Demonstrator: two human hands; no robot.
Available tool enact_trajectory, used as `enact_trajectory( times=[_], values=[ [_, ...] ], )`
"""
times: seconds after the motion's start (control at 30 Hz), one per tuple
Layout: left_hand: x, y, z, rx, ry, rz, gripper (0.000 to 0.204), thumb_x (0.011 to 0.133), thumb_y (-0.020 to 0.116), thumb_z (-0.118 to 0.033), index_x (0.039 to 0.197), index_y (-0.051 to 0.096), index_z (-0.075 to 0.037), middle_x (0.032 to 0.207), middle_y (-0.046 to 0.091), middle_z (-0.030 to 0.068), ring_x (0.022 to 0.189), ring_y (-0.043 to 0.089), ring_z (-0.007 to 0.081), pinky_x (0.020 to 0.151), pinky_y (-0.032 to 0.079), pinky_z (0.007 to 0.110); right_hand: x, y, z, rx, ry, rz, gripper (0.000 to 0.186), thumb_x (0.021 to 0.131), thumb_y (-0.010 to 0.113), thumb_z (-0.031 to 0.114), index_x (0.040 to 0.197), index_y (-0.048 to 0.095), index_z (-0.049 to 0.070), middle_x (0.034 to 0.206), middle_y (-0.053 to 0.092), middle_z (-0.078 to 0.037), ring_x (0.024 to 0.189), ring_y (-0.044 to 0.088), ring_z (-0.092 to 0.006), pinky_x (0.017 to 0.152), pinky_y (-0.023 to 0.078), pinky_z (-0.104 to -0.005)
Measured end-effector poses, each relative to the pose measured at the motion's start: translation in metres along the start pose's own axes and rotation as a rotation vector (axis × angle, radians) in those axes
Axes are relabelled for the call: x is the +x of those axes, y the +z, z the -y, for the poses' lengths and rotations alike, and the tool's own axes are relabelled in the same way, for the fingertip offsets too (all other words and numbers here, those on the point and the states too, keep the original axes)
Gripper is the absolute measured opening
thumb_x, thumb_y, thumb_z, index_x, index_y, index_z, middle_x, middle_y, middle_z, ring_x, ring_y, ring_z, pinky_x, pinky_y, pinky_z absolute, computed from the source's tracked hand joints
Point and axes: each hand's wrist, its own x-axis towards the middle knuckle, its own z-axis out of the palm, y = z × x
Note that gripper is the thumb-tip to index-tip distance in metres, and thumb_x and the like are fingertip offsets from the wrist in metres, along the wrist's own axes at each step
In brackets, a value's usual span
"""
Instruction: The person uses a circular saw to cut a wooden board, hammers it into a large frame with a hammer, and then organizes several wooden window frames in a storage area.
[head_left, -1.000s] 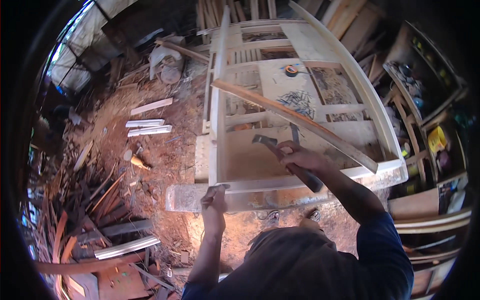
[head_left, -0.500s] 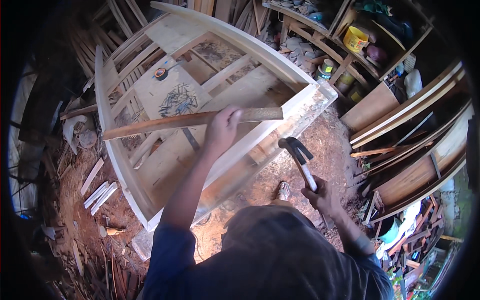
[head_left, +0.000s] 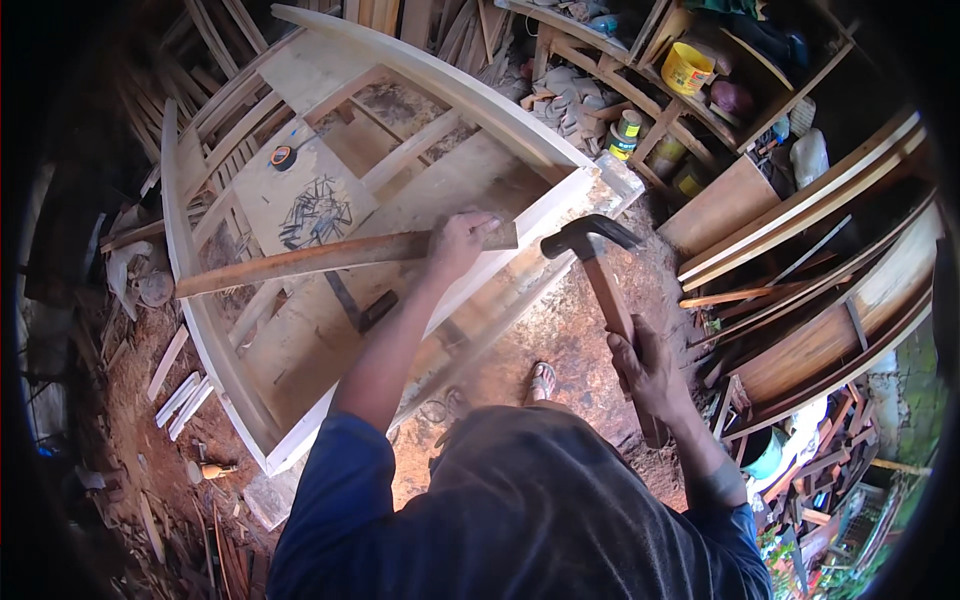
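Note:
My left hand [head_left: 463, 245] grips a narrow wooden strip [head_left: 320, 259] near its right end. The strip lies slantwise over a large pale wooden frame [head_left: 420, 150] with curved sides and crosspieces. In my right hand [head_left: 648, 370] is a claw hammer [head_left: 606, 285], held by its wooden handle, its dark head raised beside the frame's near right corner. On a panel inside the frame lie a pile of nails [head_left: 316, 212] and a tape measure [head_left: 283, 157]. A dark square [head_left: 350, 300] lies below the strip, partly hidden by my left arm.
Shelves at the back right hold a yellow bucket [head_left: 687, 68] and cans [head_left: 623, 133]. Long boards [head_left: 800, 205] and a curved panel [head_left: 840, 340] lean along the right. White offcuts [head_left: 185, 402] and a wooden-handled tool [head_left: 210, 470] lie on the ground at left. Scrap wood [head_left: 820, 480] is heaped at lower right.
The hammer has turned and lifted, its head now nearer the view and its claw pointing right. My left hand still holds the strip. The whole scene has shifted slightly left.

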Motion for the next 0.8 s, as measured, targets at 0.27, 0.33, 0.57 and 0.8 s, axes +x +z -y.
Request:
enact_trajectory(
  times=[0.27, 0.33, 0.57, 0.8],
  values=[
    [-0.004, -0.007, 0.001, 0.008, 0.001, 0.026, 0.018, 0.091, 0.071, -0.016, 0.100, 0.076, -0.002, 0.091, 0.072, 0.0138, 0.087, 0.067, 0.0300, 0.079, 0.053, 0.039, 0.033, 0.001, 0.098, -0.385, -0.404, -0.250, 0.023, 0.102, 0.059, 0.019, 0.108, 0.055, -0.003, 0.066, 0.059, -0.023, 0.059, 0.061, -0.0384, 0.055, 0.045, -0.0462],
    [-0.003, -0.009, -0.001, 0.058, 0.067, 0.016, 0.017, 0.089, 0.071, -0.015, 0.098, 0.077, -0.002, 0.091, 0.073, 0.0143, 0.087, 0.068, 0.0308, 0.079, 0.053, 0.039, 0.041, 0.005, 0.109, -0.417, -0.521, -0.320, 0.023, 0.101, 0.060, 0.020, 0.108, 0.055, -0.001, 0.064, 0.061, -0.025, 0.064, 0.066, -0.0461, 0.054, 0.048, -0.0502],
    [0.001, 0.000, 0.005, -0.048, 0.185, -0.033, 0.015, 0.087, 0.070, -0.011, 0.096, 0.078, -0.001, 0.093, 0.074, 0.0171, 0.087, 0.070, 0.0332, 0.080, 0.055, 0.039, 0.074, 0.024, 0.053, -0.762, -0.440, -0.241, 0.026, 0.101, 0.058, 0.023, 0.113, 0.054, 0.001, 0.072, 0.066, -0.025, 0.069, 0.065, -0.0491, 0.062, 0.051, -0.0558],
    [-0.003, -0.012, 0.008, -0.004, 0.177, 0.035, 0.020, 0.086, 0.065, -0.001, 0.101, 0.078, -0.002, 0.098, 0.074, 0.0202, 0.088, 0.074, 0.0325, 0.082, 0.059, 0.040, 0.043, 0.033, 0.131, -0.400, -0.376, -0.332, 0.022, 0.102, 0.058, 0.020, 0.107, 0.053, -0.001, 0.069, 0.063, -0.028, 0.066, 0.064, -0.0498, 0.054, 0.049, -0.0520]
  ],
)
